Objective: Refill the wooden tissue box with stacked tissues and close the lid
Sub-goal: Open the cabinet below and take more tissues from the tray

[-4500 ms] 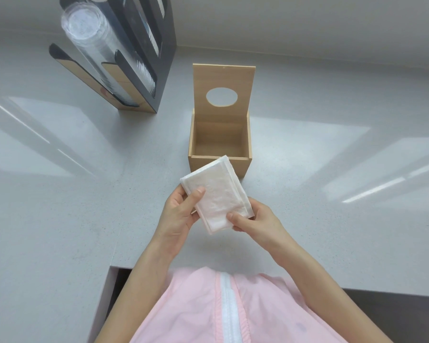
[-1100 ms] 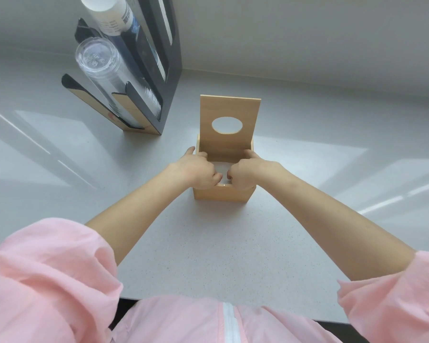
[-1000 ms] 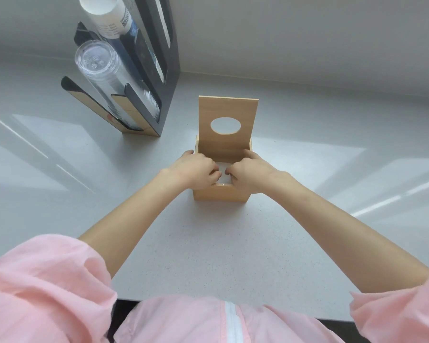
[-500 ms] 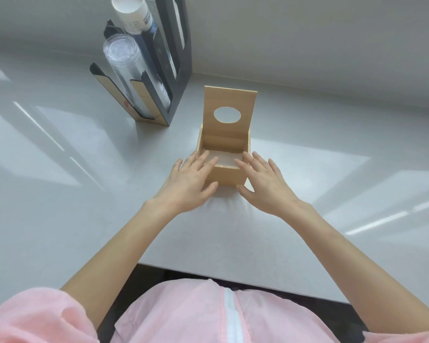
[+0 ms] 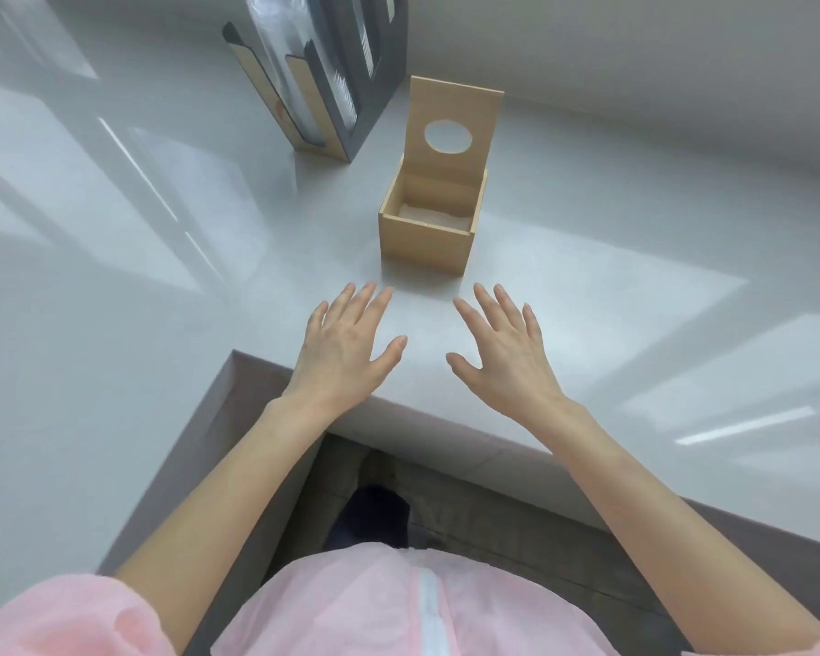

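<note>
The wooden tissue box [image 5: 424,243] stands on the grey counter [image 5: 114,300], a little beyond my fingertips. Its lid [image 5: 453,118], with an oval hole, stands upright at the back. A white stack of tissues [image 5: 434,215] lies low inside the box, only its top edge showing. My left hand [image 5: 346,345] hovers palm down over the counter in front of the box, fingers spread and holding nothing. My right hand [image 5: 503,350] is beside it, also spread and empty. Both hands are clear of the box.
A dark cup dispenser [image 5: 332,73] with wooden trim and a clear sleeve of cups stands at the back, left of the box. The counter's front edge [image 5: 398,419] runs below my wrists, with a step in it on the left. A wall rises behind.
My hands pressed the tissue stack into the box, then let go and drew back toward me, fingers spreading. The view has pulled back from the counter.
</note>
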